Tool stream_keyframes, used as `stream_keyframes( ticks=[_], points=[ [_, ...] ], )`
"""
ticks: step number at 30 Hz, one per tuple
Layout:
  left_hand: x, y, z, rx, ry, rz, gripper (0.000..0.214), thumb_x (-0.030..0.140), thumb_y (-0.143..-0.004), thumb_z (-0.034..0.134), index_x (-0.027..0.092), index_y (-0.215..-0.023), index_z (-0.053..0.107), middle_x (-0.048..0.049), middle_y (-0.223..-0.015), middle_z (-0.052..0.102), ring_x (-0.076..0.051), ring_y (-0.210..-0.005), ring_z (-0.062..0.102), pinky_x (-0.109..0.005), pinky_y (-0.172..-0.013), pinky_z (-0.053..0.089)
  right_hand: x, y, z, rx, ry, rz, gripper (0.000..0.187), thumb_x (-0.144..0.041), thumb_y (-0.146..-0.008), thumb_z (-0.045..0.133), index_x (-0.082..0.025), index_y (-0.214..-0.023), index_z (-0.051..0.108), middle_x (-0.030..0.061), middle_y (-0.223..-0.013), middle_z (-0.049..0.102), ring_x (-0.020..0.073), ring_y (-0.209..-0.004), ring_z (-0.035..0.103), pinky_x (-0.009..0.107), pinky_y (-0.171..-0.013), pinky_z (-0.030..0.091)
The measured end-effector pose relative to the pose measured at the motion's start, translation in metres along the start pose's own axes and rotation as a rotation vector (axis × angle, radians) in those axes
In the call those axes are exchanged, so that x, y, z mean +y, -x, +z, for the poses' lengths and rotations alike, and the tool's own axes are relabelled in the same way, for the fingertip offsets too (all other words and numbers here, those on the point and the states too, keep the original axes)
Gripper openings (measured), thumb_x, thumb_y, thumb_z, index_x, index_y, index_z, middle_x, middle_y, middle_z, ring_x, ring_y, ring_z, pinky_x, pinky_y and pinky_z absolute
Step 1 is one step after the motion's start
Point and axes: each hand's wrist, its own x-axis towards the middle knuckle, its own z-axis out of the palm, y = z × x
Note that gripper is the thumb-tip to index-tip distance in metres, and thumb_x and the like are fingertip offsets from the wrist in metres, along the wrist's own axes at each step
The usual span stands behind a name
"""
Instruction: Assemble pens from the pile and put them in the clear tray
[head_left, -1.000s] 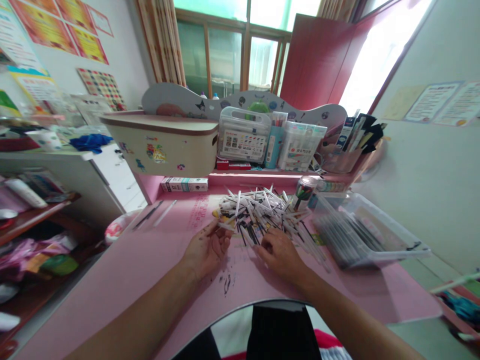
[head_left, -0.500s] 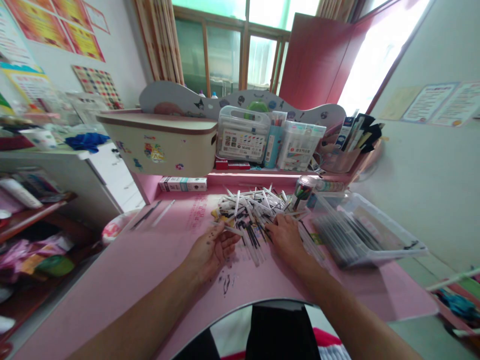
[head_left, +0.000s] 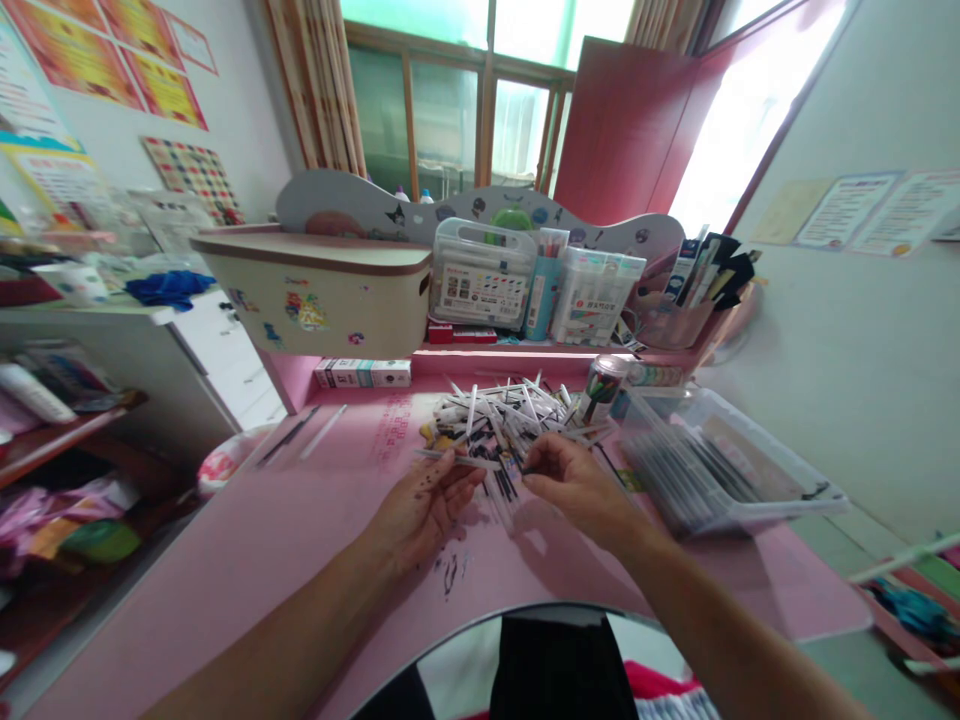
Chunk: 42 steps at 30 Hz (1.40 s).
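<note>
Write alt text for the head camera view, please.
Two bare hands meet at a pile of thin pens on a pink desk: the right hand pinches one pen, the left hand lies palm-up beside the pile. A clear tray stands to the right.

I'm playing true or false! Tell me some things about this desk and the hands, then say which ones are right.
The desk is pink. True.
The tray sits left of the pen pile. False: it is on the right.
The left hand has dark smudges on it. True.
The right hand is inside the tray. False: it is at the pile's near edge, beside the tray.
</note>
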Motion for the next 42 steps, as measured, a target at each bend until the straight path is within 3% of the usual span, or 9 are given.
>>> stream_keyframes(
  ticks=[10, 23, 30, 33, 37, 40, 42],
  points=[
    [0.002, 0.001, -0.002, -0.059, 0.012, 0.016, 0.008, 0.011, -0.095, 0.057, 0.010, -0.096, 0.065, -0.0121, -0.085, 0.078, -0.019, -0.071, 0.077, -0.025, -0.057, 0.064, 0.005, -0.020, 0.030, 0.071, -0.147, -0.020, 0.013, -0.024, -0.071, 0.066, -0.020, -0.080, 0.058, -0.0045, -0.072, 0.056, 0.0123, -0.067, 0.052, 0.026, -0.065, 0.042],
    [0.000, -0.003, -0.006, -0.099, -0.018, 0.038, 0.010, 0.013, -0.095, 0.057, 0.011, -0.103, 0.063, -0.0116, -0.088, 0.078, -0.021, -0.072, 0.077, -0.032, -0.056, 0.066, 0.029, -0.029, 0.039, 0.120, -0.236, -0.027, 0.018, -0.028, -0.067, 0.068, -0.021, -0.080, 0.058, -0.0037, -0.073, 0.059, 0.0134, -0.068, 0.054, 0.027, -0.064, 0.043],
    [0.000, 0.000, -0.003, -0.087, -0.065, 0.095, 0.010, 0.009, -0.095, 0.056, 0.012, -0.101, 0.063, -0.0111, -0.090, 0.078, -0.017, -0.075, 0.077, -0.026, -0.064, 0.065, 0.030, -0.026, 0.036, 0.144, -0.197, -0.023, 0.017, -0.028, -0.069, 0.070, -0.020, -0.080, 0.060, -0.0033, -0.072, 0.061, 0.0136, -0.068, 0.055, 0.027, -0.065, 0.044],
    [0.000, 0.002, -0.002, -0.102, -0.084, 0.109, 0.010, 0.008, -0.094, 0.057, 0.014, -0.100, 0.063, -0.0096, -0.090, 0.078, -0.016, -0.076, 0.077, -0.024, -0.066, 0.065, 0.029, -0.023, 0.035, 0.107, -0.108, -0.007, 0.018, -0.036, -0.078, 0.067, -0.020, -0.073, 0.060, -0.0026, -0.066, 0.058, 0.0132, -0.062, 0.052, 0.027, -0.059, 0.040],
    [0.000, 0.003, -0.003, -0.137, -0.104, 0.099, 0.009, 0.010, -0.091, 0.062, 0.015, -0.099, 0.062, -0.0089, -0.090, 0.078, -0.019, -0.080, 0.078, -0.028, -0.065, 0.065, 0.028, -0.018, 0.034, 0.060, -0.084, 0.009, 0.045, -0.052, -0.095, 0.045, -0.020, -0.066, 0.056, -0.0002, -0.058, 0.053, 0.0136, -0.055, 0.048, 0.028, -0.053, 0.038],
    [0.000, 0.001, -0.005, -0.132, -0.115, 0.110, 0.008, 0.011, -0.092, 0.061, 0.015, -0.099, 0.062, -0.0103, -0.090, 0.078, -0.020, -0.080, 0.077, -0.029, -0.064, 0.065, 0.028, -0.016, 0.035, 0.087, -0.047, -0.027, 0.021, -0.041, -0.089, 0.056, -0.021, -0.087, 0.060, -0.0015, -0.068, 0.056, 0.0149, -0.061, 0.052, 0.027, -0.056, 0.042],
    [-0.001, -0.001, -0.006, -0.113, -0.122, 0.133, 0.009, 0.010, -0.092, 0.061, 0.014, -0.099, 0.062, -0.0111, -0.090, 0.078, -0.019, -0.078, 0.077, -0.028, -0.065, 0.065, 0.028, -0.017, 0.035, 0.127, 0.038, -0.080, 0.016, -0.030, -0.081, 0.062, -0.022, -0.095, 0.059, -0.0016, -0.077, 0.058, 0.0153, -0.068, 0.054, 0.027, -0.062, 0.044]
  ],
)
